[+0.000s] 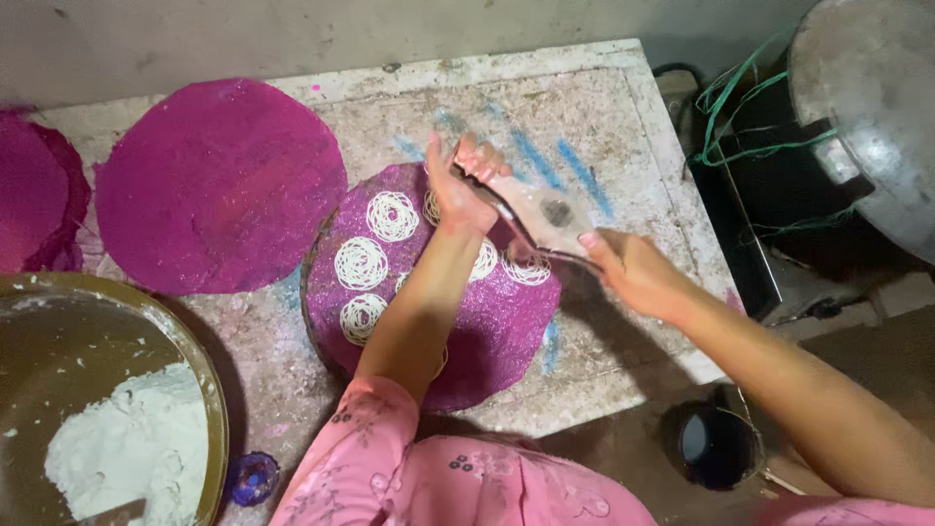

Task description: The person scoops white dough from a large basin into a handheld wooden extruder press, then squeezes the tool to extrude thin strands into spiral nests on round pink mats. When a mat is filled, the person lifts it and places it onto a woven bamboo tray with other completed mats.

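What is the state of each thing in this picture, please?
Left hand: gripping the wooden press.
Right hand: gripping the press.
Wooden press: held over the mat.
Round purple mat: partly covered with white noodle coils.
Bowl: holds white flour.

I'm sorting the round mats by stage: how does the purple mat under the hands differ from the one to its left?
The near mat carries white coiled noodle rounds; the left mat is bare. The near mat is partly covered by the left hand and forearm; the left mat lies fully exposed. The near mat sits toward the table edge, the left mat farther back. Both are round and purple.
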Demonstrator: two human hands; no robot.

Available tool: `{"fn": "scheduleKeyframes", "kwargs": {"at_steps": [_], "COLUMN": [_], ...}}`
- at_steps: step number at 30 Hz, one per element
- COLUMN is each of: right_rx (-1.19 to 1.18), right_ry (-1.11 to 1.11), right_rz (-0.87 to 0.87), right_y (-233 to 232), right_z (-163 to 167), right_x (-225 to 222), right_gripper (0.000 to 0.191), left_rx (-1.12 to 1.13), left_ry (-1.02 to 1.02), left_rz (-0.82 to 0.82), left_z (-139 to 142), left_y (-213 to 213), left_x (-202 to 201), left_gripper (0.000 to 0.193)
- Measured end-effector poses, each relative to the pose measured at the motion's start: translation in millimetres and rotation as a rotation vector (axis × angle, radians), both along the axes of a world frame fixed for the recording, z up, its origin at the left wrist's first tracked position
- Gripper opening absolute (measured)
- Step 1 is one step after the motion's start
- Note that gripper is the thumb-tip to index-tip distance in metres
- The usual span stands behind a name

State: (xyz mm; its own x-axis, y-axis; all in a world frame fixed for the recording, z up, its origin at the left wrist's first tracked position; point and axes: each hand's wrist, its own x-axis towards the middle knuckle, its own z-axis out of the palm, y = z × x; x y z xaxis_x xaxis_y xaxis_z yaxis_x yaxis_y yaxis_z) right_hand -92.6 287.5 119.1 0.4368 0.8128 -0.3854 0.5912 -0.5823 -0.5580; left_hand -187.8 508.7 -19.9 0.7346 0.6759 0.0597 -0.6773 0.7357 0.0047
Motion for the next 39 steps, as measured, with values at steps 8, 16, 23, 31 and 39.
{"fn": "scheduleKeyframes", "kwargs": {"at_steps": [8, 16, 23, 31, 39], "right_rx": [-0.079, 0.044, 0.124, 0.327, 0.377], "right_ry": [-0.15, -0.015, -0.029, -0.135, 0.012], "right_rz": [0.06, -0.045, -0.083, -0.173, 0.154], "right_y": [-8.4, -13.1, -22.7, -35.8, -31.5], "right_z": [6.5, -7.0, -24.9, -42.3, 48.5], "right_x": [24.5, 32.1, 37.0, 35.2, -45.8], "right_gripper": [0.063, 0.054, 0.051, 0.05, 0.04], "left_rx": [-0.144, 0.082, 0.526, 1.813, 2.14], "left_ry": [-0.058, 0.7, 0.875, 1.429, 1.044], "left_rz": [-0.006, -0.422, -0.732, -0.133, 0.085], "left_z": [7.4, 18.2, -68.1, -34.3, 136.5], "left_y": [-18.9, -9.9, -27.9, -37.1, -30.9], "left_x": [14.3, -12.7, -3.2, -43.4, -137.0], "left_gripper": [0.052, 0.065, 0.075, 0.069, 0.054]}}
